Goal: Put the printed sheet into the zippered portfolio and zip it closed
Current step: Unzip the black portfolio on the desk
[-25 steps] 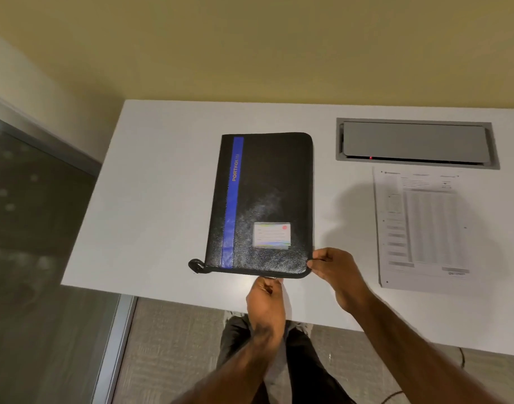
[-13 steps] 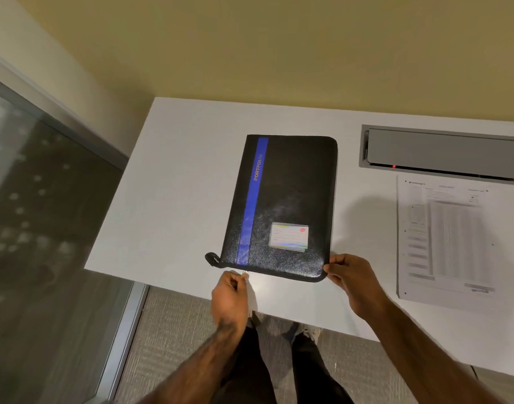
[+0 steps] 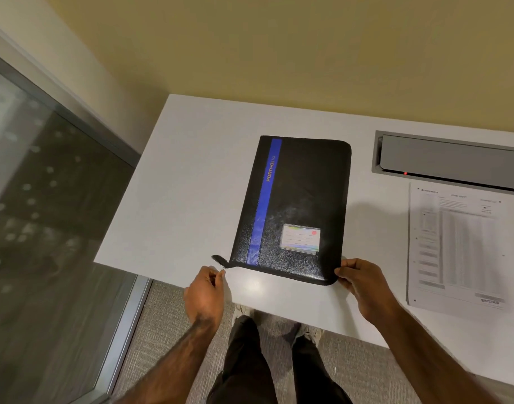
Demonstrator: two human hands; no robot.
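A black zippered portfolio (image 3: 302,199) with a blue stripe and a small label card lies flat on the white table (image 3: 185,199), cover down. My left hand (image 3: 206,290) pinches the small zipper pull at the portfolio's near left corner, beside the black zipper tail (image 3: 220,260). My right hand (image 3: 359,279) grips the near right corner of the portfolio. The printed sheet (image 3: 459,246) lies flat on the table to the right, apart from the portfolio.
A grey cable hatch (image 3: 451,161) with a red light is set into the table behind the sheet. A glass partition (image 3: 46,228) stands at the left. The table's near edge runs just under my hands, above my legs and shoes.
My left hand has slid left along the portfolio's near edge with the zipper pull, from the middle to the left corner. My right hand has stayed on the right corner.
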